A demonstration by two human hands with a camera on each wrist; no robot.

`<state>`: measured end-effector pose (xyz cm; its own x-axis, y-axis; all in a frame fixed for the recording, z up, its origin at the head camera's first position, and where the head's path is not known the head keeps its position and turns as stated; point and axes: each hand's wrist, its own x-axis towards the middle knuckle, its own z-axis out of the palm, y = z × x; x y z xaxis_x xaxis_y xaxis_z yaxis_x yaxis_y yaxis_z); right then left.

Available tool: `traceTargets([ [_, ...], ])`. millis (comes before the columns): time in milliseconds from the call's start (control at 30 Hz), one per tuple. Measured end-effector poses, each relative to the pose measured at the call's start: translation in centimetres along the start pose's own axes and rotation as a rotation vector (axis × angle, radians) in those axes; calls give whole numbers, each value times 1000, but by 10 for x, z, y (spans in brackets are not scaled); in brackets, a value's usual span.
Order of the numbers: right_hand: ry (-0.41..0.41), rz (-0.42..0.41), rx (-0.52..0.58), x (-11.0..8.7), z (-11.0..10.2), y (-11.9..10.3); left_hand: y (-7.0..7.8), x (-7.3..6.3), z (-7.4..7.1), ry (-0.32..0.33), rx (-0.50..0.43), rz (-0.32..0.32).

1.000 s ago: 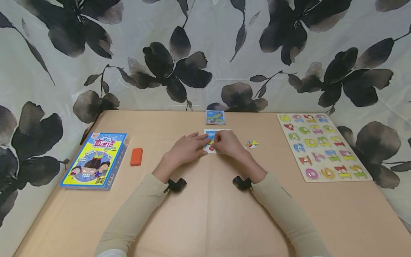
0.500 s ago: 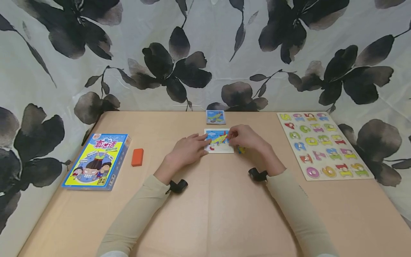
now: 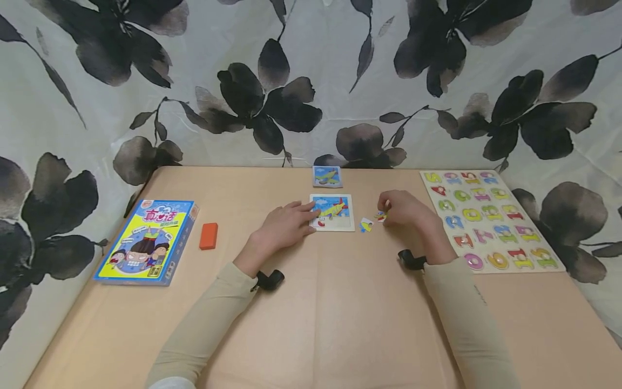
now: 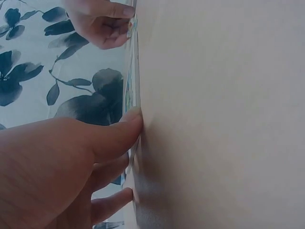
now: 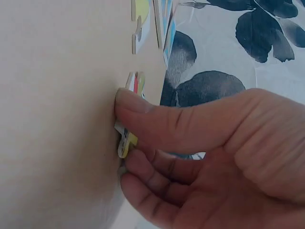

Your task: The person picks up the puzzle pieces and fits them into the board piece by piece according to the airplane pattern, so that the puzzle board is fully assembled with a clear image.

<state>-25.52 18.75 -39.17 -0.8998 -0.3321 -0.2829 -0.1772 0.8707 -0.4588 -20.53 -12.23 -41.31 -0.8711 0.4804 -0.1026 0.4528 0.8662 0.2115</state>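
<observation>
In the head view, a small jigsaw puzzle board [image 3: 346, 227] with an airplane picture lies at the middle of the table. My left hand [image 3: 286, 226] rests at its left edge, fingers straight over the picture, and the thumb [image 4: 126, 126] presses by its near side in the left wrist view. My right hand [image 3: 408, 212] is to the right of the board, fingertips down at the table. Thumb and fingers pinch a small puzzle piece [image 5: 126, 142], partly hidden by them. Another loose puzzle piece [image 3: 366, 225] lies between board and right hand.
Behind the board stands a small card [image 3: 327, 176] with a similar airplane picture. To the left are a blue and yellow box [image 3: 143, 243] and an orange block [image 3: 208, 236]. A large sheet of colourful pictures [image 3: 486, 221] lies right, close to the right wrist.
My right hand has moved rightward off the board to the loose pieces, uncovering the airplane picture and a loose piece beside it. The left hand has stayed in place.
</observation>
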Motion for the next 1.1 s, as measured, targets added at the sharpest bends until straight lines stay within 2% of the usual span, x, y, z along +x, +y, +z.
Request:
traceTargets([
  [167, 45, -5, 27, 4, 2, 6, -1, 0, 1, -4, -14, -3],
  [367, 168, -59, 83, 11, 4, 18, -2, 0, 4, -7, -24, 8],
  [500, 220, -90, 121, 11, 3, 14, -1, -1, 4, -7, -23, 6],
  [633, 189, -90, 183, 9, 3, 2, -1, -1, 3, -7, -22, 4],
  [833, 152, -72, 353, 9, 10, -20, -2, -1, 2, -3, -21, 2],
  [1000, 131, -129, 402, 9, 19, -40, -2, 0, 1, -9, -17, 1],
  [1100, 88, -172, 424, 13, 26, -50, -2, 0, -1, -11, -16, 3],
])
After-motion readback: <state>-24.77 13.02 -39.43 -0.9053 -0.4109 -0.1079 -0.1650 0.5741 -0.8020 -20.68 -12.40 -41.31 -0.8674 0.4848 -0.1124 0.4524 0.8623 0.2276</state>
